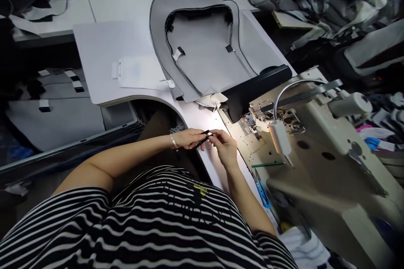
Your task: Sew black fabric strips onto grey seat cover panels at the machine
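Black strip [202,141] is sitting in the middle, between two hands near the edge of the white table [218,168]. The left hand [189,138] is closing its fingers around one part, pointing to 3 o'clock. The right hand [225,147] is pinching the strip near its top with thumb and finger, leaning to 11 o'clock. Fingers are hiding bits of the strip, and its low end is getting lost against the dark gap. At 9 o'clock from the hands, flat grey pieces [57,119] are lying in shadow. At 12 o'clock, a big grey cloth [198,50] is lying on the table, with a black bar [259,86] covering its low right edge. At 3 o'clock, a lamp [280,138] is blocking some of the sewing machine [344,164]. Blue scissors [262,191] are resting at 4 o'clock.
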`<control>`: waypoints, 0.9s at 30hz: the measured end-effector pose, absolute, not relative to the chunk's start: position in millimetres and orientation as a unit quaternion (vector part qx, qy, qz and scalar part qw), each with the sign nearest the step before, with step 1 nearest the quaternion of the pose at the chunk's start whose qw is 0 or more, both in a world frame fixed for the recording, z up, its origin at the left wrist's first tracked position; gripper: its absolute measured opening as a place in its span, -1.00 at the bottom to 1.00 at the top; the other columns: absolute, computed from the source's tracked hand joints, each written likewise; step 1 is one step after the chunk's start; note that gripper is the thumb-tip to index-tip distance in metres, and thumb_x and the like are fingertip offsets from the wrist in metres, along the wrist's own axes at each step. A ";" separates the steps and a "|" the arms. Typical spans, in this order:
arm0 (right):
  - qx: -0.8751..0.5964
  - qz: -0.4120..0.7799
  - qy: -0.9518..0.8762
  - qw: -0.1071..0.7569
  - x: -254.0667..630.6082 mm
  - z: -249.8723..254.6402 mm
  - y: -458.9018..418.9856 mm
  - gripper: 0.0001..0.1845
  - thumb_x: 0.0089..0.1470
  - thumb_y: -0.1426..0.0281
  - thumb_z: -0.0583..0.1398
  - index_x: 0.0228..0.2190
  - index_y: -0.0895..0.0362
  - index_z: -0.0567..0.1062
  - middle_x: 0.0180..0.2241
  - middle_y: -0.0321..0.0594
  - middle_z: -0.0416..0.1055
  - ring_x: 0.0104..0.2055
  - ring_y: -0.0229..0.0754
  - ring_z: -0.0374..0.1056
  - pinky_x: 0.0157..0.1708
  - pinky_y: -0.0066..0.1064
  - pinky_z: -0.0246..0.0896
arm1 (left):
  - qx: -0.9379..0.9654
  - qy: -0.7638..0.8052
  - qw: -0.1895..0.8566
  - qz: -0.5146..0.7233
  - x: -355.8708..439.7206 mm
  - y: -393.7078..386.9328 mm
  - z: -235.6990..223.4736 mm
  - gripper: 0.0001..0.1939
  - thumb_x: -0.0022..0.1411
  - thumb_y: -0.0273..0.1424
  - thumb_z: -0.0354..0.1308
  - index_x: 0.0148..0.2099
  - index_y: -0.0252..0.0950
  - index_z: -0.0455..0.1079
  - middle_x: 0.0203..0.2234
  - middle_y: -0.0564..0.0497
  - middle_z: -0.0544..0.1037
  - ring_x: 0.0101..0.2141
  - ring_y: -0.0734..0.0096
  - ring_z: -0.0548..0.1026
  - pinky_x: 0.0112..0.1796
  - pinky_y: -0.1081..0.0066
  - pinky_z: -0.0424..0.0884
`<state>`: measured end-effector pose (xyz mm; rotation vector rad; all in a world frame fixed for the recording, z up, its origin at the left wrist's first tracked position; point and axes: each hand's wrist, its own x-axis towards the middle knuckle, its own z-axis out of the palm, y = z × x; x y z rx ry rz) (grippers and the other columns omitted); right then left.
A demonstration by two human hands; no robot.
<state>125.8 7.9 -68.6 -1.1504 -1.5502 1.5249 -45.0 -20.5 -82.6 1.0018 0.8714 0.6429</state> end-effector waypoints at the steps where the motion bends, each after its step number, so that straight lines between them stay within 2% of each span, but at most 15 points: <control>1: -0.445 0.592 -0.581 0.338 122.6 -69.6 8.4 -0.79 -0.15 0.32 0.27 -0.38 0.09 0.46 -0.54 -0.39 0.34 -0.56 -0.34 0.29 -0.50 -0.45 0.24 | 0.471 0.399 0.731 0.290 -47.3 -22.1 -81.9 -0.54 0.18 -0.01 -0.03 -0.24 -0.36 0.31 -0.46 -0.02 0.49 -0.73 0.69 0.15 -0.76 0.61 0.00; 4: -0.455 0.602 -0.570 0.324 116.0 -69.9 8.5 -0.72 -0.21 0.30 0.29 -0.38 0.10 0.41 -0.60 -0.42 0.33 -0.59 -0.34 0.27 -0.51 -0.45 0.22 | 0.511 0.407 0.704 0.278 -53.3 -26.4 -79.1 -0.55 0.20 -0.02 -0.06 -0.25 -0.35 0.32 -0.43 -0.02 0.50 -0.72 0.69 0.14 -0.73 0.60 0.06; 10: -0.451 0.571 -0.620 0.293 113.6 -67.6 4.8 -0.80 -0.17 0.28 0.26 -0.43 0.12 0.46 -0.59 -0.38 0.30 -0.58 -0.33 0.24 -0.51 -0.43 0.19 | 0.577 0.400 0.662 0.261 -58.9 -30.2 -73.8 -0.60 0.25 -0.11 -0.08 -0.32 -0.35 0.35 -0.64 0.11 0.37 -0.72 0.65 0.14 -0.66 0.58 0.08; 13: -0.445 0.556 -0.633 0.303 114.7 -67.4 1.9 -0.85 -0.15 0.30 0.24 -0.51 0.12 0.44 -0.59 -0.38 0.28 -0.57 -0.33 0.22 -0.49 -0.43 0.16 | 0.616 0.424 0.616 0.248 -58.7 -28.9 -72.0 -0.72 0.25 -0.24 -0.03 -0.31 -0.33 0.40 -0.61 0.11 0.37 -0.66 0.62 0.21 -0.55 0.57 0.18; 16: -0.449 0.532 -0.646 0.313 116.6 -67.7 -1.6 -0.88 -0.13 0.32 0.20 -0.53 0.12 0.40 -0.57 -0.37 0.28 -0.52 -0.31 0.23 -0.44 -0.43 0.17 | 0.624 0.456 0.572 0.276 -56.4 -25.4 -68.9 -0.87 0.13 -0.37 0.09 -0.33 -0.30 0.43 -0.52 0.09 0.45 -0.49 0.55 0.35 -0.39 0.56 0.26; 19: -0.475 0.519 -0.635 0.319 119.1 -67.6 -6.2 -0.88 -0.09 0.32 0.16 -0.52 0.11 0.35 -0.59 -0.37 0.29 -0.52 -0.29 0.24 -0.43 -0.41 0.18 | 0.561 0.456 0.611 0.323 -52.2 -20.5 -66.7 -0.81 0.01 -0.37 0.19 -0.29 -0.34 0.42 -0.45 0.04 0.50 -0.42 0.50 0.41 -0.34 0.52 0.31; 23: -0.490 0.522 -0.605 0.349 122.9 -64.6 -14.1 -0.86 -0.08 0.30 0.16 -0.50 0.11 0.33 -0.60 -0.38 0.29 -0.55 -0.30 0.25 -0.45 -0.42 0.19 | 0.506 0.426 0.678 0.320 -45.2 -9.9 -64.4 -0.71 -0.12 -0.30 0.29 -0.37 -0.38 0.38 -0.56 0.01 0.50 -0.47 0.45 0.46 -0.38 0.47 0.34; 27: -0.496 0.521 -0.577 0.387 132.4 -64.4 -17.8 -0.82 -0.07 0.25 0.17 -0.48 0.11 0.34 -0.58 -0.38 0.30 -0.55 -0.32 0.25 -0.46 -0.44 0.20 | 0.599 0.394 0.646 0.260 -41.0 13.9 -53.2 -0.81 -0.06 -0.35 0.25 -0.40 -0.37 0.41 -0.58 0.01 0.51 -0.48 0.42 0.47 -0.37 0.44 0.35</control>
